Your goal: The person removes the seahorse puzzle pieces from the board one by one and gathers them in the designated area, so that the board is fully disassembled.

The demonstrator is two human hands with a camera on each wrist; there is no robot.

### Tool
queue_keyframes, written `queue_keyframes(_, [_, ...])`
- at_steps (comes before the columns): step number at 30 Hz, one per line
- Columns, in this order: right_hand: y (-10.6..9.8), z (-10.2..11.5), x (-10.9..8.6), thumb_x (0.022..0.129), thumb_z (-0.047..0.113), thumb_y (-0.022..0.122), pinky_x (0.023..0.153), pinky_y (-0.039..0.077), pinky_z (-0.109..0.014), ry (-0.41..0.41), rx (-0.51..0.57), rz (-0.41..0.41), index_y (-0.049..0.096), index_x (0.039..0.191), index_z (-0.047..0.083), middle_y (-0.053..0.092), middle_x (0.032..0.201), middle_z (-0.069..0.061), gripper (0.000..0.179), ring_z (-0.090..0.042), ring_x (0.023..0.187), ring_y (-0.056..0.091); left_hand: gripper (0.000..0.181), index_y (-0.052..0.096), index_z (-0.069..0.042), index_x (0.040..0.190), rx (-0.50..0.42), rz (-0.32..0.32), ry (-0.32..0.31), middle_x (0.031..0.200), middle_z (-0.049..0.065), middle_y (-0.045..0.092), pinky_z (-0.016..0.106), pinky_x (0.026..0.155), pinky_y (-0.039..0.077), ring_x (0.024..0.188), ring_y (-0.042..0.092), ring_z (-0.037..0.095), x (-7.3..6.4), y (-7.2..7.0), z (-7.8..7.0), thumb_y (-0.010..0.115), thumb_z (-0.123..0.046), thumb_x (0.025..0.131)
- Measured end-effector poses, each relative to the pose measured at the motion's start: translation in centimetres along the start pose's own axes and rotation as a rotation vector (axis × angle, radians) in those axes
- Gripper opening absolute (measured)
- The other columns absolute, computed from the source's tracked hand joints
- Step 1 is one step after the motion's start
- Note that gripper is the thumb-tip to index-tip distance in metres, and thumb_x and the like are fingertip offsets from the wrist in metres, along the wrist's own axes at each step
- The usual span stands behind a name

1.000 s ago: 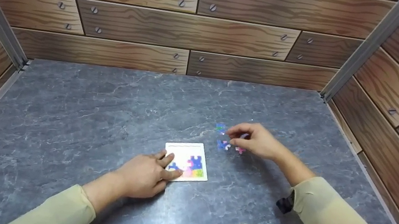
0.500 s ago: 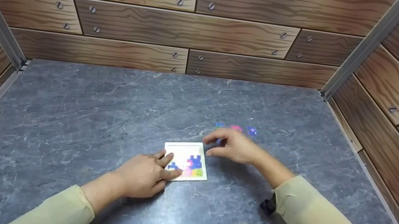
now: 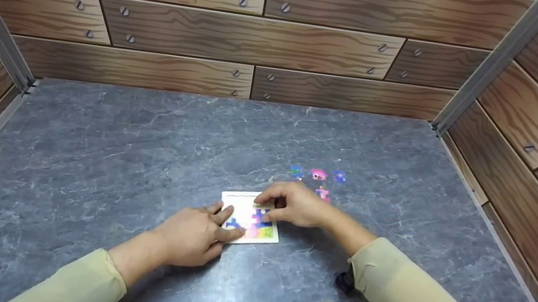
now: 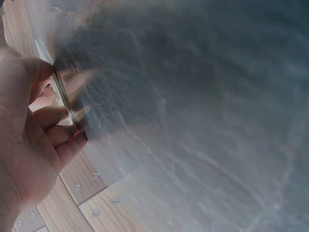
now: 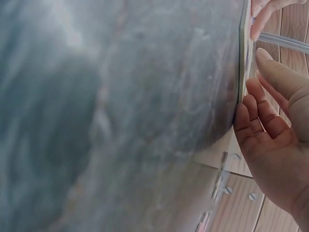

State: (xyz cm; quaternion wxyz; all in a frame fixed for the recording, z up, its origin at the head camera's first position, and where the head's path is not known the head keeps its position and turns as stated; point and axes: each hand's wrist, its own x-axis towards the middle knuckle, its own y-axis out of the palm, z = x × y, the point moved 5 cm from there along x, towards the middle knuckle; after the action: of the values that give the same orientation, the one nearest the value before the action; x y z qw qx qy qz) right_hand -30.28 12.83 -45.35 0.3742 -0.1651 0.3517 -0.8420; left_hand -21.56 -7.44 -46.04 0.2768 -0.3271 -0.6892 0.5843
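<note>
A small white jigsaw puzzle tray (image 3: 240, 200) lies on the table, with colourful pieces fitted along its lower part. My left hand (image 3: 198, 238) rests on the tray's left side, its fingers spread over the edge and the pieces there. Over the tray's right side, my right hand (image 3: 298, 206) pinches a blue-and-pink puzzle piece (image 3: 258, 215) between thumb and fingers, low over the fitted pieces. The fingers partly cover that piece. In the right wrist view the tray (image 5: 244, 58) appears edge-on beside the right hand; the held piece cannot be made out there.
Loose puzzle pieces lie beyond the right hand: a blue-green one (image 3: 296, 171), a pink one with an eye (image 3: 318, 174), a blue one (image 3: 339, 176) and another pink one (image 3: 323, 194). Wood-patterned walls (image 3: 175, 73) enclose the grey marbled table (image 3: 118, 152).
From the loose pieces, my right hand has moved left and nearer to me, over the tray, carrying a blue-and-pink puzzle piece. My left hand has stayed on the tray.
</note>
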Motion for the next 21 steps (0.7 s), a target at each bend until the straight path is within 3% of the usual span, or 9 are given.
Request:
queue_keyframes(6, [0.2, -0.1, 0.2, 0.091, 0.009, 0.085, 0.078, 0.053, -0.03, -0.023, -0.009, 0.021, 0.08, 0.119, 0.006, 0.073, 0.107, -0.008, 0.029, -0.022, 0.09, 0.063, 0.042, 0.065, -0.026, 0.149, 0.005, -0.029, -0.007, 0.152, 0.028, 0.053, 0.059, 0.107, 0.05, 0.137, 0.053, 0.052, -0.1, -0.2, -0.2, 0.058, -0.026, 0.108])
queue_keyframes(13, [0.3, -0.1, 0.1, 0.091, 0.014, 0.086, 0.084, 0.055, -0.035, -0.017, -0.045, 0.04, 0.08, 0.12, 0.009, 0.072, 0.112, -0.006, 0.03, -0.022, 0.094, 0.064, 0.039, 0.071, -0.018, 0.142, 0.038, -0.142, 0.039, 0.149, 0.029, 0.057, 0.062, 0.111, 0.046, 0.138, 0.054, 0.051, 0.2, -0.7, -1.1, 0.062, -0.025, 0.104])
queue_keyframes(17, [0.3, -0.3, 0.0, 0.091, 0.013, 0.085, 0.085, 0.056, -0.035, -0.025, -0.043, 0.044, 0.08, 0.12, 0.008, 0.071, 0.113, -0.006, 0.03, -0.021, 0.095, 0.064, 0.045, 0.064, -0.019, 0.149, 0.036, -0.137, 0.032, 0.152, 0.029, 0.054, 0.057, 0.112, 0.046, 0.139, 0.053, 0.049, 0.6, -0.5, -1.6, 0.06, -0.029, 0.106])
queue_keyframes(21, [0.3, -0.3, -0.1, 0.091, 0.012, 0.085, 0.086, 0.057, -0.035, -0.022, -0.038, 0.044, 0.079, 0.121, 0.007, 0.072, 0.115, -0.006, 0.031, -0.02, 0.097, 0.064, 0.052, 0.056, -0.021, 0.157, 0.018, -0.073, 0.001, 0.156, 0.03, 0.048, 0.054, 0.115, 0.045, 0.142, 0.049, 0.05, 1.1, -0.1, -2.0, 0.058, -0.037, 0.107])
